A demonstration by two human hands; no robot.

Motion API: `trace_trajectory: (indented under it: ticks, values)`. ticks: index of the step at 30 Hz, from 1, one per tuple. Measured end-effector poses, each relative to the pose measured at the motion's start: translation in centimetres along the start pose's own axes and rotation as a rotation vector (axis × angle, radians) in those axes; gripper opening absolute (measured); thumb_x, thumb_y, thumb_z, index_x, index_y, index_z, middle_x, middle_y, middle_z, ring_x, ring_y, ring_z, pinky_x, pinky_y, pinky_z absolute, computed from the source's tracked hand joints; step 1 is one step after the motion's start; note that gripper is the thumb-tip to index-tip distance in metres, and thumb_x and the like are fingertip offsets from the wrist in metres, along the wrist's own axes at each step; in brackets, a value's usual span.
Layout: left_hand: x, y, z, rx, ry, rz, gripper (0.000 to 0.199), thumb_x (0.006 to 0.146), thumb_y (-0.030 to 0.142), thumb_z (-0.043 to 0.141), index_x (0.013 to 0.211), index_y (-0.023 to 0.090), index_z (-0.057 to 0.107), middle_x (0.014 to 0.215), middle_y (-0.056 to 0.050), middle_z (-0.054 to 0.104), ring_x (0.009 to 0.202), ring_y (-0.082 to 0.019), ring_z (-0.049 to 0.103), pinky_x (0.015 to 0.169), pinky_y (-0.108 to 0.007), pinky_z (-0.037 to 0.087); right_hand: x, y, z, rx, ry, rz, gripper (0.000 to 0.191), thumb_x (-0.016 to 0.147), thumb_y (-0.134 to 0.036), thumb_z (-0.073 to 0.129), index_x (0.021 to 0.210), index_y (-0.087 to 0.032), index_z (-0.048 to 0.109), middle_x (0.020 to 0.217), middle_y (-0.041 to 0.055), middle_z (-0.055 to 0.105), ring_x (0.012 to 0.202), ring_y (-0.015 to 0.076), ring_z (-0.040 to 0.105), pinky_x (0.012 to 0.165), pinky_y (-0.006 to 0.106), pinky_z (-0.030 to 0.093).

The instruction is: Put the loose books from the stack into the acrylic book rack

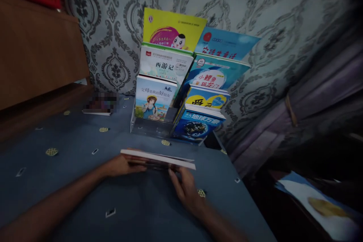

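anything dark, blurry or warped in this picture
Head view: dim overall; head view: the grey patterned wallpaper smears toward the right edge, and the blue-and-white sheet at lower right is blurred; head view: the thin white-edged book between left hand and right hand is shadowed below.

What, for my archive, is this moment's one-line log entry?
left hand: holding book, left end | right hand: holding book, right end | stand: beyond, holding other books

Patterned wall (pixel 229 3), tied curtain (pixel 269 132), dim light
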State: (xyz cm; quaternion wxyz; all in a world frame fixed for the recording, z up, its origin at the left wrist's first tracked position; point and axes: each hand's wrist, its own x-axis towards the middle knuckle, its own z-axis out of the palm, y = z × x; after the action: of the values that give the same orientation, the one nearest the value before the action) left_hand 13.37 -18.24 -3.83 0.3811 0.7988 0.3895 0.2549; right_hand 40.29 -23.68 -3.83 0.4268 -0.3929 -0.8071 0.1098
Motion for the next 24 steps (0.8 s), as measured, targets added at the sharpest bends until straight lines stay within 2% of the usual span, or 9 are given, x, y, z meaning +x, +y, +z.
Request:
trace_trajectory:
  ticks: [3,7,11,17,24]
  values:
    - [0.13,0.22,-0.08,-0.242,-0.074,-0.068,0.052,0.076,0.054,0.073,0.119,0.023,0.071,0.12,-0.005,0.074,0.109,-0.025,0.067,0.098,-0.04,0.052,0.03,-0.15,-0.05,0.031,-0.007,0.02,0.02,0.105,-0.03,0.042,0.099,-0.022,0.059,0.085,0.0054,0.072,0.08,0.0189,0.072,0.072,0.027,0.059]
    - [0.57,0.69,-0.35,-0.362,-0.075,-0.112,0.061,0.071,0.055,0.078,0.121,0.022,0.07,0.117,-0.006,0.075,0.109,-0.027,0.067,0.096,-0.042,0.053,0.05,-0.06,-0.29,0.079,-0.019,0.028,0.017,0.104,-0.027,0.043,0.106,-0.023,0.059,0.092,0.0055,0.071,0.086,0.0186,0.071,0.077,0.027,0.059]
    - [0.69,0.5,-0.29,-0.379,-0.062,-0.139,0.06,0.067,0.058,0.08,0.115,0.021,0.073,0.118,-0.007,0.075,0.111,-0.029,0.066,0.099,-0.046,0.052,0.15,0.02,-0.52,0.097,-0.052,0.03,0.018,0.104,-0.026,0.043,0.112,-0.023,0.059,0.097,0.0059,0.071,0.093,0.019,0.07,0.084,0.028,0.058]
    - [0.68,-0.22,-0.14,-0.333,-0.111,-0.178,0.058,0.07,0.06,0.077,0.115,0.024,0.074,0.121,-0.006,0.074,0.114,-0.029,0.067,0.104,-0.047,0.05,0.25,-0.05,-0.68,0.118,-0.057,0.038,0.018,0.103,-0.025,0.045,0.111,-0.024,0.06,0.096,0.0043,0.071,0.092,0.0183,0.07,0.084,0.027,0.058]
    - [0.6,0.06,0.13,-0.358,-0.06,-0.173,0.063,0.068,0.06,0.079,0.118,0.021,0.073,0.121,-0.007,0.074,0.114,-0.029,0.067,0.106,-0.048,0.049,0.49,-0.32,-0.72,0.126,-0.058,0.033,0.02,0.103,-0.027,0.043,0.112,-0.022,0.061,0.099,0.007,0.072,0.093,0.0194,0.07,0.082,0.028,0.058]
